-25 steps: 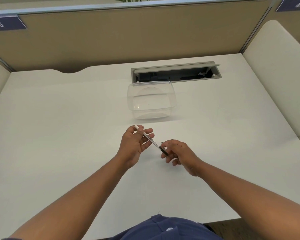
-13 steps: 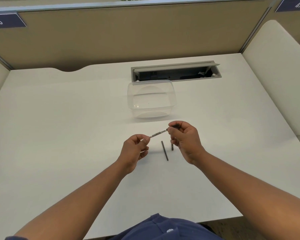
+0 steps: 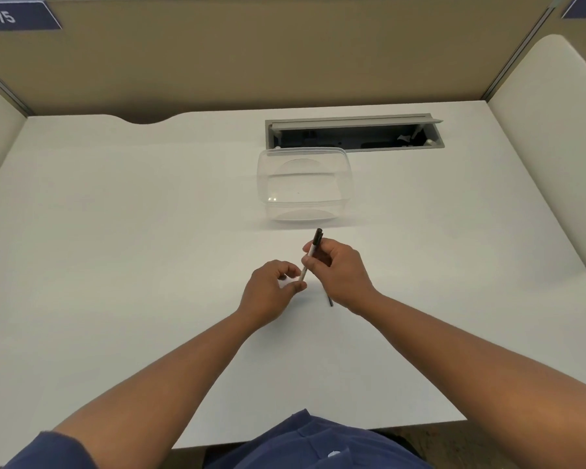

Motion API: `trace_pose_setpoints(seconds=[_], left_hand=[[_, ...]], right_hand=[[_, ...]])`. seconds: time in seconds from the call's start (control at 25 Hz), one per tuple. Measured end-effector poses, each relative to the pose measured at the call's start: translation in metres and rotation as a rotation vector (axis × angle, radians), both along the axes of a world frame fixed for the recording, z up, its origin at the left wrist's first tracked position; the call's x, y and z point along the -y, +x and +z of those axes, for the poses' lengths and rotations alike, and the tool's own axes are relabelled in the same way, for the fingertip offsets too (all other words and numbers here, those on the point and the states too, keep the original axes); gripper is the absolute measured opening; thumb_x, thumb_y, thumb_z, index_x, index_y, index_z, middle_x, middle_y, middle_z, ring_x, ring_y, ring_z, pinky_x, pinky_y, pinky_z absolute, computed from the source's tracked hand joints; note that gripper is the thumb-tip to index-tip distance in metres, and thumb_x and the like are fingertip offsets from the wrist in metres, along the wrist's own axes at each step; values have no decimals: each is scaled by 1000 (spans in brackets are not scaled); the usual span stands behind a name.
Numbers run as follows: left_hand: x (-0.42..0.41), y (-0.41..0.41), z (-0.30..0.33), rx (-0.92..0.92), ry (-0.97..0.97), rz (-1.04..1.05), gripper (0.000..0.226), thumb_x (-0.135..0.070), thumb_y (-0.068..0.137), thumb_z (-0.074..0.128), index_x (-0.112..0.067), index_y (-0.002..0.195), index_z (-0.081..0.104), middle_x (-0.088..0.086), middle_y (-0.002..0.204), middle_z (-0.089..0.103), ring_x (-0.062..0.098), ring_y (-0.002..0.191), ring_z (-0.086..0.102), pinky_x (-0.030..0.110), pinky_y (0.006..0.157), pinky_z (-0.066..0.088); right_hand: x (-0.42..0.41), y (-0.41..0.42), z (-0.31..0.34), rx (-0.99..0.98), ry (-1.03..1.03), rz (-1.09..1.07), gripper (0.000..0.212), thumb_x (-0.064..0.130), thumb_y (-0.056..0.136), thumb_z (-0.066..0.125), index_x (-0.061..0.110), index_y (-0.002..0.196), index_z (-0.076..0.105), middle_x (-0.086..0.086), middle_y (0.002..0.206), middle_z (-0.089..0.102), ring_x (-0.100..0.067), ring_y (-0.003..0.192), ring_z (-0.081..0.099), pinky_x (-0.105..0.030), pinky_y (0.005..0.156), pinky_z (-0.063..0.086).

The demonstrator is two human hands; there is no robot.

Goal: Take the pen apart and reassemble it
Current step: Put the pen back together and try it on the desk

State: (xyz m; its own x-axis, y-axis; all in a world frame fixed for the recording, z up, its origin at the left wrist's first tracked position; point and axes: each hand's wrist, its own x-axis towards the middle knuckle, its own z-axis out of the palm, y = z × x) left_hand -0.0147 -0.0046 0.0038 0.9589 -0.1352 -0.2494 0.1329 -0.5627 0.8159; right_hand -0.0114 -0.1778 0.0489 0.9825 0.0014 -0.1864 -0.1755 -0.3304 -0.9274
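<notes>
Pinching the pen (image 3: 310,257), both hands (image 3: 335,269) hide a dark rod (image 3: 330,301) near the clear tub (image 3: 304,184).

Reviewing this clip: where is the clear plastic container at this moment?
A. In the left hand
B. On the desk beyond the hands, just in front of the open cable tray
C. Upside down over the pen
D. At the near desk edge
B: the clear plastic container stands upright on the white desk, beyond both hands, just in front of the open cable tray.
</notes>
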Motion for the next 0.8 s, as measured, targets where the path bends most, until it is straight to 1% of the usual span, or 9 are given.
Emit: trace_pose_setpoints(seconds=[0.08, 0.12, 0.16, 0.24, 0.32, 0.44, 0.6, 0.72, 0.8], left_hand=[[-11, 5, -2, 70, 276, -87, 34, -35, 85, 78, -32, 117, 69, -13, 128, 63, 14, 122, 54, 35, 101, 44], [-17, 8, -2, 81, 413, -138, 45, -38, 84, 77, -34, 127, 65, -9, 142, 56, 19, 135, 44, 40, 109, 37], [-23, 10, -2, 55, 534, -185, 56, -43, 84, 76, -37, 136, 59, -6, 156, 44, 24, 147, 31, 45, 116, 28], [-31, 15, -1, -77, 687, -253, 77, -53, 80, 75, -44, 149, 41, -4, 169, 16, 30, 156, 4, 55, 121, 12], [-36, 16, -1, -202, 714, -309, 94, -58, 75, 76, -48, 154, 26, -4, 171, -1, 35, 156, -8, 62, 120, 11], [-40, 17, -2, -227, 739, -387, 106, -60, 73, 77, -48, 157, 14, -5, 171, -10, 37, 155, -12, 64, 120, 15], [-40, 16, -4, -196, 752, -383, 107, -60, 73, 77, -47, 158, 13, -4, 171, -9, 39, 155, -10, 65, 120, 17], [-40, 16, -5, -188, 745, -376, 107, -60, 72, 78, -47, 157, 14, -4, 171, -7, 39, 155, -9, 65, 120, 17], [-40, 16, -5, -187, 744, -373, 107, -59, 72, 78, -47, 157, 14, -4, 171, -6, 39, 155, -9, 65, 120, 17]], right_hand=[[0, 1, -2, 49, -71, 25, 12, 18, 93, 68, 29, 98, 67, 11, 84, 73, -5, 79, 68, -20, 75, 52], [1, 1, -2, 67, -98, 47, 12, 18, 94, 66, 28, 100, 65, 13, 85, 73, -4, 81, 69, -20, 76, 53], [2, 2, -3, 82, -124, 70, 10, 19, 95, 65, 27, 101, 63, 13, 86, 73, -4, 84, 70, -22, 78, 54], [4, 2, -4, 130, -177, 114, 7, 20, 97, 62, 24, 102, 61, 12, 88, 73, -7, 88, 71, -25, 80, 54], [5, 2, -5, 218, -227, 145, 5, 21, 97, 60, 22, 101, 61, 10, 88, 73, -10, 84, 70, -28, 76, 54], [3, -1, -12, 264, -306, 196, 2, 20, 97, 58, 19, 98, 59, 5, 83, 73, -13, 69, 64, -33, 65, 52], [3, -3, -17, 222, -346, 219, 2, 17, 98, 58, 17, 96, 59, 2, 80, 72, -22, 73, 66, -37, 69, 52], [2, -2, -13, 288, -292, 178, 4, 19, 97, 59, 22, 95, 58, 8, 78, 70, -16, 67, 63, -30, 65, 50], [3, -2, -14, 288, -283, 180, 5, 19, 97, 58, 24, 95, 57, 9, 75, 69, -16, 64, 61, -30, 63, 50]])
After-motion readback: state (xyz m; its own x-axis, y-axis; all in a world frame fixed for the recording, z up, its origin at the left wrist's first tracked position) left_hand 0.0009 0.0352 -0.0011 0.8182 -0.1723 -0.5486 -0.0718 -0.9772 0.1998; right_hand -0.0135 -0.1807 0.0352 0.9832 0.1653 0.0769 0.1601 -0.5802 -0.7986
